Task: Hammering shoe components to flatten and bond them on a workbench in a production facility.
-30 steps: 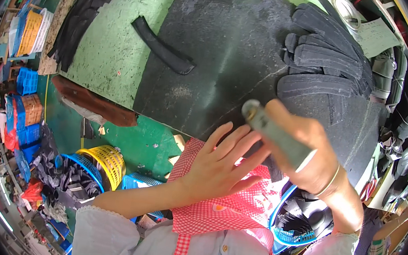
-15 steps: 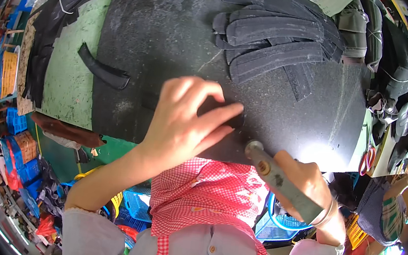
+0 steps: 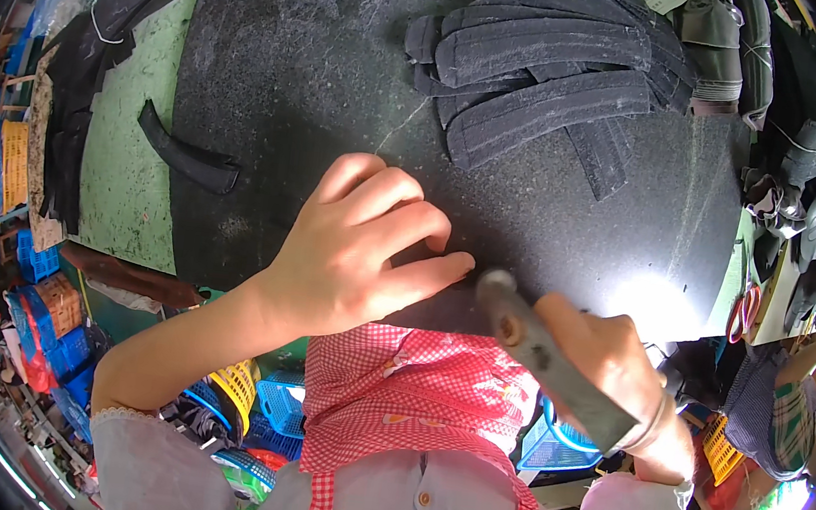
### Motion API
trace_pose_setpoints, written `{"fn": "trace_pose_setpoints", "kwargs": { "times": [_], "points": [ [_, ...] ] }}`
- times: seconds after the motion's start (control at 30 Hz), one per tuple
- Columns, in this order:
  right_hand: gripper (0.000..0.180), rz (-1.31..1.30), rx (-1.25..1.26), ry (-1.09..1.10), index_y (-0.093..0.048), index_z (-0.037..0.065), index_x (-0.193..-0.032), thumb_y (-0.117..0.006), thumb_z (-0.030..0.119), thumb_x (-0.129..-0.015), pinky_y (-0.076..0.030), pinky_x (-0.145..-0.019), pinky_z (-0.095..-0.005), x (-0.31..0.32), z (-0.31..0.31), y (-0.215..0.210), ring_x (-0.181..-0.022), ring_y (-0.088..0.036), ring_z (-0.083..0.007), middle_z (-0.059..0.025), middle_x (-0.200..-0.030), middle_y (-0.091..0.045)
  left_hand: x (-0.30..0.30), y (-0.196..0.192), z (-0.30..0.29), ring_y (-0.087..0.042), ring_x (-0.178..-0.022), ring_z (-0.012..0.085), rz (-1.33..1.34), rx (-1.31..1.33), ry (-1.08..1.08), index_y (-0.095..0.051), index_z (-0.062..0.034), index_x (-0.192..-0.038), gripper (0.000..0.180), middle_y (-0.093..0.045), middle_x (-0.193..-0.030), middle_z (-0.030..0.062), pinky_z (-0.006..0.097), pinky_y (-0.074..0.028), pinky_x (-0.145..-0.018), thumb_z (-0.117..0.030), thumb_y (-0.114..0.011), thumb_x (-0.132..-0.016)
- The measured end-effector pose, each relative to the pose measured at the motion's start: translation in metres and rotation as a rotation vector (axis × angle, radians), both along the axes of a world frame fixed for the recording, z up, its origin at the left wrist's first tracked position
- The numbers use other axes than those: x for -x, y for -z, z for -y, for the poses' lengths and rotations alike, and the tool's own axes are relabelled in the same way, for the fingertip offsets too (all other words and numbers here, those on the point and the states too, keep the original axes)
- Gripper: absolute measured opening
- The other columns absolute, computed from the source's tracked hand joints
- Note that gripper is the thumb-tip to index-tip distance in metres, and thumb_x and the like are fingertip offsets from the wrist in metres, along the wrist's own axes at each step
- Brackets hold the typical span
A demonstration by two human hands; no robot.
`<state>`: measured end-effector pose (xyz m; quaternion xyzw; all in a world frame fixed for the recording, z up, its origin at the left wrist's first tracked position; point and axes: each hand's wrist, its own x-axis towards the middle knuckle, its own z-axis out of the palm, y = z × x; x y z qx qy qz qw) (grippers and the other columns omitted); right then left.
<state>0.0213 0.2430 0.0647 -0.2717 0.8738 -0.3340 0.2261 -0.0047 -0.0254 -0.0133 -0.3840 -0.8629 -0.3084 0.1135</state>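
Note:
My left hand (image 3: 364,245) rests at the near middle of a black slab (image 3: 279,59), its fingers bent and its thumb reaching right. Under the fingertips is a dark piece of material, mostly hidden and hard to make out against the slab. My right hand (image 3: 602,363) is closed round a hammer, gripping below its long grey metal head (image 3: 566,374). The head's round face is just right of my left thumb, slightly blurred. I cannot tell whether it touches the slab. Farther off lies a fanned pile of black curved strips (image 3: 545,110).
One curved black strip (image 3: 188,154) lies at the slab's left edge. Black bundles (image 3: 708,52) stand at the far right, with red-handled scissors (image 3: 744,311) below them. Dark sheets (image 3: 72,116) hang over the green tabletop (image 3: 124,182). Blue baskets (image 3: 283,400) are below the near edge.
My left fingers have curled in more over the slab, and the hand lies a little farther left. The hammer has shifted slightly left, closer to the left thumb. The whole view has shifted slightly.

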Motion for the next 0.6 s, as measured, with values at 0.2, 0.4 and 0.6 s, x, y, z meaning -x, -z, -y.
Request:
{"fn": "trace_pose_setpoints", "kwargs": {
  "times": [0.2, 0.4, 0.6],
  "points": [
    [0.017, -0.081, -0.034, 0.033, -0.057, 0.0, -0.104, -0.069, 0.008, -0.096, -0.051, -0.05, -0.0421, 0.003, 0.004, 0.004, -0.06, -0.07, -0.0374, -0.0154, -0.068, -0.06, 0.001, -0.001, -0.001, -0.059, -0.089, 0.019, -0.145, 0.084, 0.057, -0.081, -0.0236, -0.097, 0.026, -0.064, -0.092, -0.0052, 0.042, -0.047, -0.087, -0.022, -0.075, -0.072],
    [0.028, -0.071, -0.129, -0.007, -0.053, 0.003, -0.109, -0.071, 0.015, -0.091, -0.056, -0.056, -0.0444, 0.0, 0.007, 0.006, -0.068, -0.072, -0.0358, -0.0161, -0.073, -0.065, 0.004, -0.004, 0.001, -0.059, -0.093, 0.02, -0.093, 0.082, 0.078, -0.081, -0.0235, -0.1, 0.028, -0.064, -0.094, -0.0052, 0.042, -0.047, -0.09, -0.021, -0.077, -0.072],
    [0.017, -0.114, -0.147, 0.044, -0.053, 0.003, -0.106, -0.063, 0.015, -0.101, -0.055, -0.057, -0.0464, 0.017, 0.015, -0.005, -0.062, -0.07, -0.0366, -0.0167, -0.069, -0.064, 0.004, -0.005, 0.01, -0.06, -0.096, 0.0218, -0.077, 0.036, 0.039, -0.081, -0.0226, -0.091, 0.03, -0.067, -0.095, -0.0054, 0.042, -0.045, -0.088, -0.017, -0.088, -0.062]
  ]
}}
